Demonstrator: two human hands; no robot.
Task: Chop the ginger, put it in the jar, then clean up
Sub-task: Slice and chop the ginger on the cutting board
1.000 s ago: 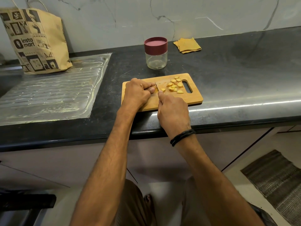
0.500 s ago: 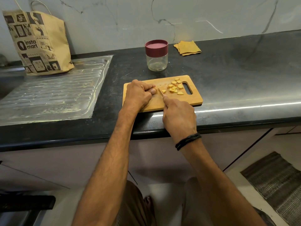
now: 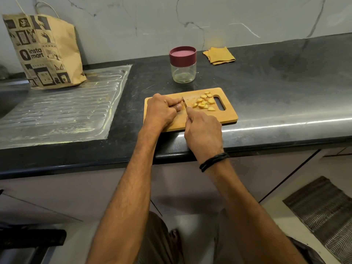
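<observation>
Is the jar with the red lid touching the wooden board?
Apart. The head view shows a strip of dark counter between the bottom of the jar and the far edge of the cutting board.

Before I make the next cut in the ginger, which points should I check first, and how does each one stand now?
1. Cutting board lies flat, wholly on the counter: ok.
2. Right hand has a closed grip on the knife: ok.
3. Left hand is curled back from the blade: not ok, the thumb tip sits right beside it.
4. Ginger slices lie apart from the blade, toward the board's slot: ok.
5. Ginger piece left to cut: cannot tell, the left hand hides it.
6. Jar is ready for filling: not ok, its lid is on.
</observation>
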